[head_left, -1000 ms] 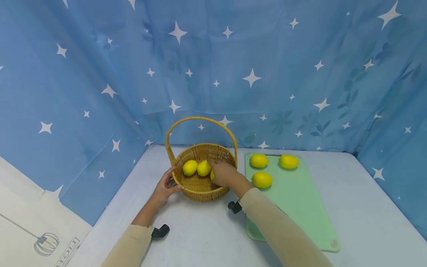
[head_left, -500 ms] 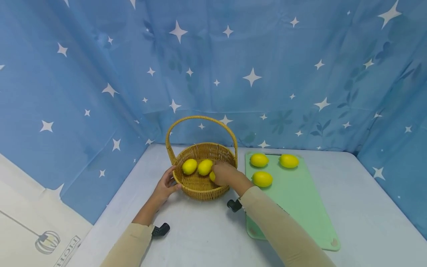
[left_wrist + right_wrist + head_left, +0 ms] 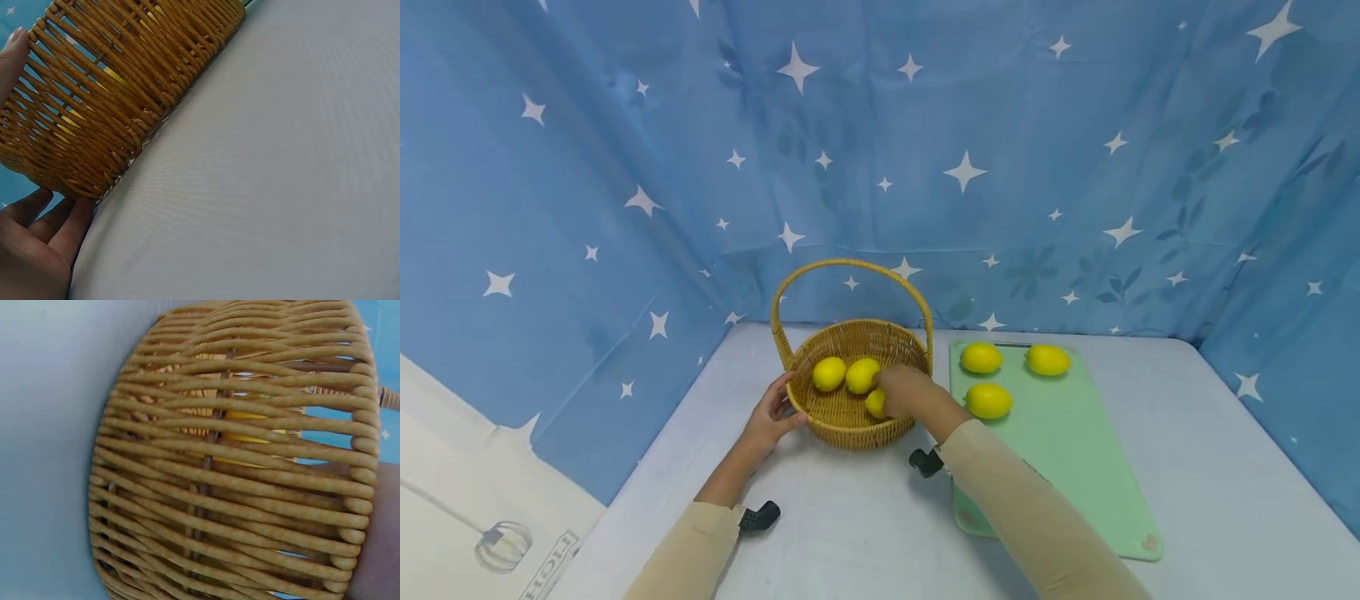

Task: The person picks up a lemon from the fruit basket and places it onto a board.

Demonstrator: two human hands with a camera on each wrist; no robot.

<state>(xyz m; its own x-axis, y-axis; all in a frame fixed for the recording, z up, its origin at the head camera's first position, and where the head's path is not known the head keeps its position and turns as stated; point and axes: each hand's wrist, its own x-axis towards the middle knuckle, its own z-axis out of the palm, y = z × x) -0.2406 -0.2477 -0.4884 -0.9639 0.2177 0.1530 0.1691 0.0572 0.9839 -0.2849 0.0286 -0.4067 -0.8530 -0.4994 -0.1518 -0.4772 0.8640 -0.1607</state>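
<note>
A woven wicker basket (image 3: 850,435) with a tall arched handle stands on the white table. My left hand (image 3: 767,427) grips its left side; the left wrist view shows a thumb near the rim and fingertips (image 3: 74,226) by the base. My right hand (image 3: 904,392) reaches inside over the right rim, its fingers curled against the right-hand lemon (image 3: 875,403), partly covering it. Two more lemons sit beside it, a left lemon (image 3: 829,374) and a middle lemon (image 3: 862,376). In the right wrist view the basket wall (image 3: 237,481) hides the fingers.
A light green cutting board (image 3: 1067,450) lies to the right of the basket under my right forearm. On its far part rest three lemons: a back-left one (image 3: 981,357), a back-right one (image 3: 1048,360) and a nearer one (image 3: 988,401). A blue starry curtain (image 3: 880,167) hangs behind the table.
The right-hand lemon has shifted slightly nearer and shows more from under my right hand. My right fingers have drawn back a little from the middle lemon. The left hand stays on the basket.
</note>
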